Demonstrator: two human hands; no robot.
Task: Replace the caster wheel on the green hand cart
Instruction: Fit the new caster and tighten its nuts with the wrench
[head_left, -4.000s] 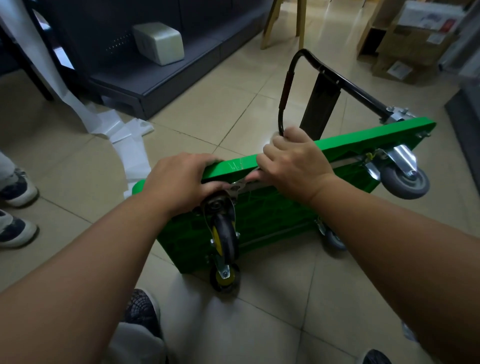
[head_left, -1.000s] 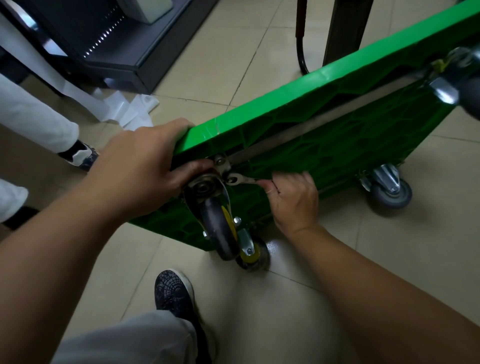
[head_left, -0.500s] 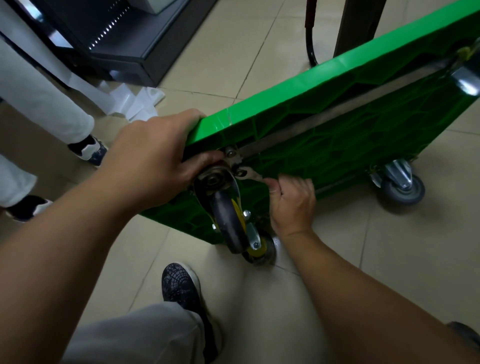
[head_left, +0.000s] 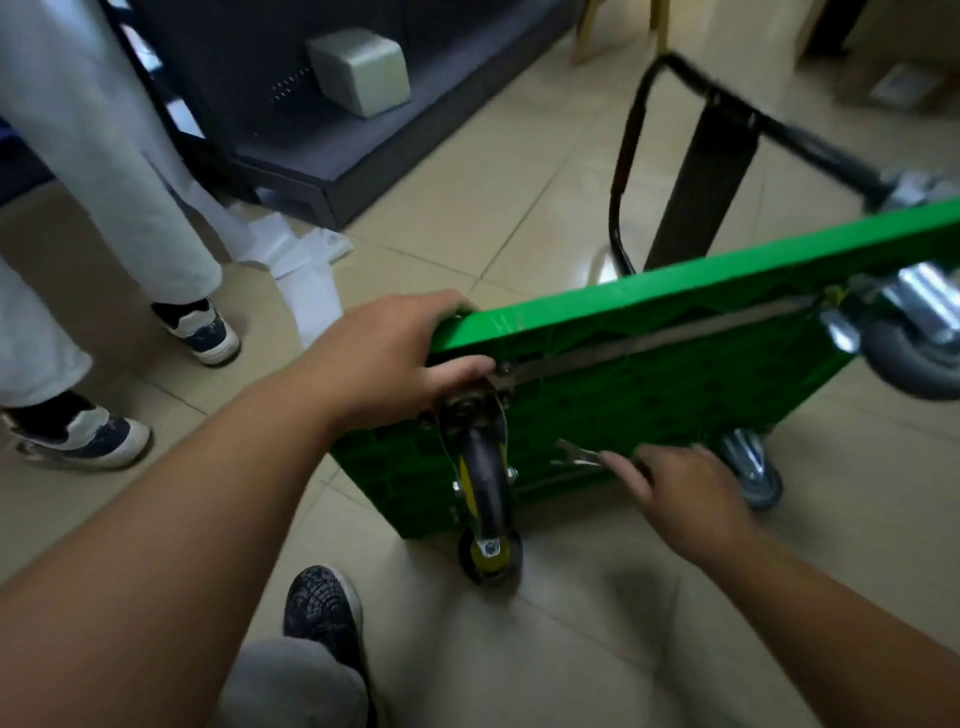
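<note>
The green hand cart stands tipped on its long edge, underside toward me. My left hand grips its near top corner, thumb on the underside just above the black caster wheel with a yellow hub. Below that caster a second yellow-hubbed wheel rests on the floor. My right hand holds a small metal wrench lower down against the underside, its open jaw pointing left, apart from the caster plate. Grey casters sit at the upper right and lower right.
The cart's black folded handle lies on the far side. A person in light trousers and sneakers stands at left. My own shoe is near the lower wheel. A dark shelf base and crumpled white paper lie behind.
My right hand has drawn the wrench off the bolt by the caster plate and moved it down and to the right. The view tilted up; my left hand kept its grip.
</note>
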